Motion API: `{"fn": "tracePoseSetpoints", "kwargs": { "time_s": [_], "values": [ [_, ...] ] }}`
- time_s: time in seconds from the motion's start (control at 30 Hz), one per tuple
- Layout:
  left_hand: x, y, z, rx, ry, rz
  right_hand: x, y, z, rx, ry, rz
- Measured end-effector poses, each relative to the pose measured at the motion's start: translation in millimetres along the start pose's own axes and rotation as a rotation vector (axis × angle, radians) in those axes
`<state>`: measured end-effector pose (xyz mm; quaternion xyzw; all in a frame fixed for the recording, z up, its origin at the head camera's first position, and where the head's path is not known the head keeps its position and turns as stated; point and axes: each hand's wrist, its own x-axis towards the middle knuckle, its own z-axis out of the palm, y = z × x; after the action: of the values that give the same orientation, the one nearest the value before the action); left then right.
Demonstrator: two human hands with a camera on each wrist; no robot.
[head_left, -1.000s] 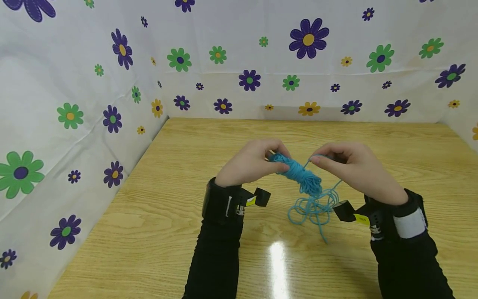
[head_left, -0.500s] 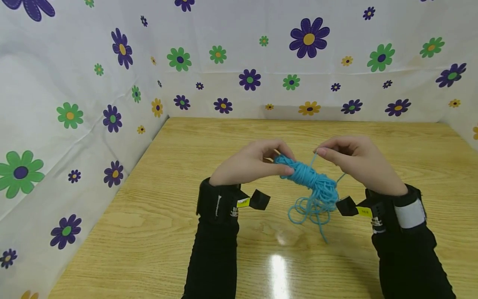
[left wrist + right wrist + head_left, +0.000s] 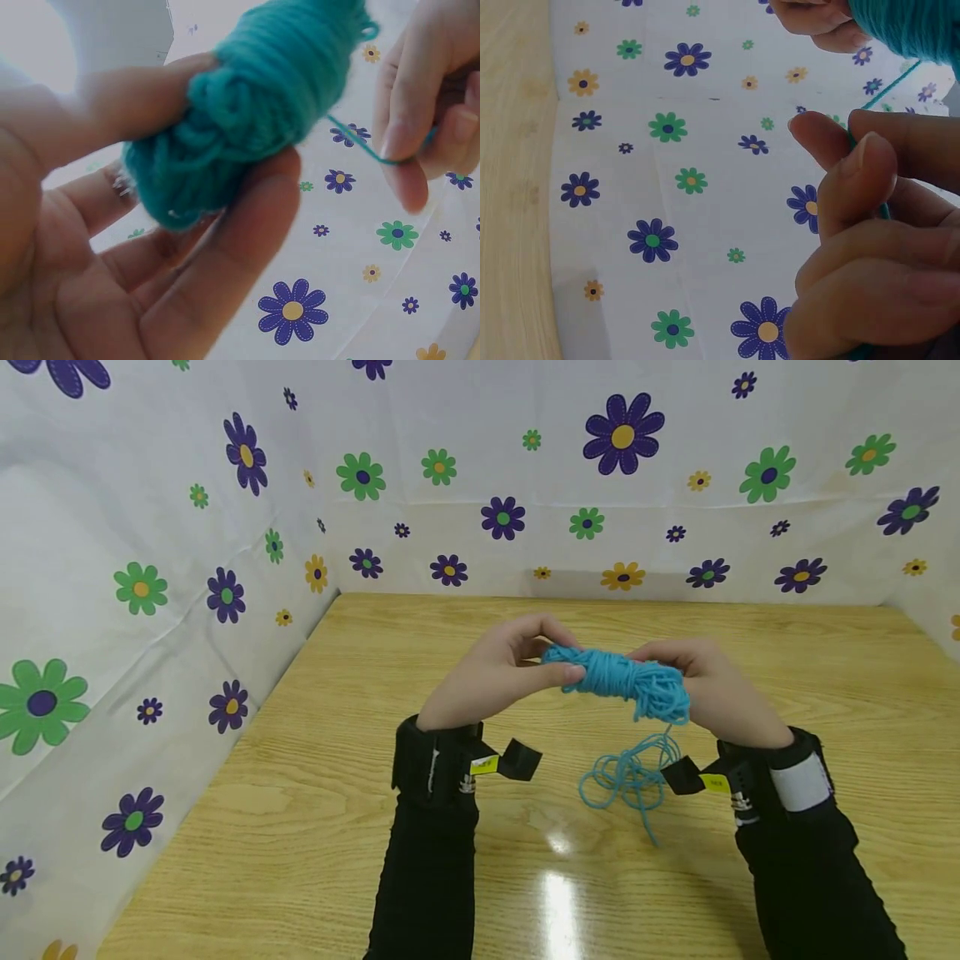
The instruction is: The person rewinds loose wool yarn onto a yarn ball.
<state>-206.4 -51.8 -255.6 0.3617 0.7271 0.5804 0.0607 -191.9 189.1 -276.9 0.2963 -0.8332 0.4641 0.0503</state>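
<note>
A bundle of blue yarn [image 3: 618, 677] is held above the table, wound round its middle and looped at its ends. My left hand [image 3: 498, 672] grips its left end between thumb and fingers, as the left wrist view also shows of the yarn bundle [image 3: 255, 97]. Behind the bundle's right end is my right hand [image 3: 720, 697], partly hidden in the head view. In the right wrist view my right hand [image 3: 877, 210] pinches a single strand [image 3: 892, 88] that runs taut to the bundle. Below, loose yarn [image 3: 626, 777] lies in tangled loops on the table.
The wooden table [image 3: 300, 827] reaches back to a white flowered cloth [image 3: 450, 427] hung behind and along the left side. Each wrist wears a black strap with a small camera mount [image 3: 520, 760].
The bundle has risen and turned closer to level in my left hand. My right hand, above and right of it with the strand before, has moved down behind its right end.
</note>
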Motion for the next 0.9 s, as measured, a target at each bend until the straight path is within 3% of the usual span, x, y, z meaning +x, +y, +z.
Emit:
{"fn": "tracePoseSetpoints", "kwargs": {
  "time_s": [0.13,0.27,0.47,0.57,0.73,0.9],
  "values": [
    [-0.7,1.2,0.8,-0.024,0.062,-0.007,1.6,2.2,5.6,-0.077,-0.005,-0.043],
    [0.1,1.5,1.7,-0.034,0.116,-0.006,8.1,1.1,12.9,-0.153,-0.058,0.010],
    [3.2,1.1,4.0,-0.046,0.186,0.005,11.2,-1.5,21.6,-0.048,-0.099,-0.036],
    [4.5,0.8,5.5,-0.044,0.225,0.008,8.7,-3.5,23.4,-0.040,-0.112,-0.015],
    [6.5,-0.6,7.3,0.023,0.292,0.012,6.1,-8.3,25.1,-0.062,-0.130,0.030],
    [8.9,-3.5,7.7,0.110,0.336,0.012,4.1,-13.5,25.2,-0.092,-0.117,-0.012]
  ]
}}
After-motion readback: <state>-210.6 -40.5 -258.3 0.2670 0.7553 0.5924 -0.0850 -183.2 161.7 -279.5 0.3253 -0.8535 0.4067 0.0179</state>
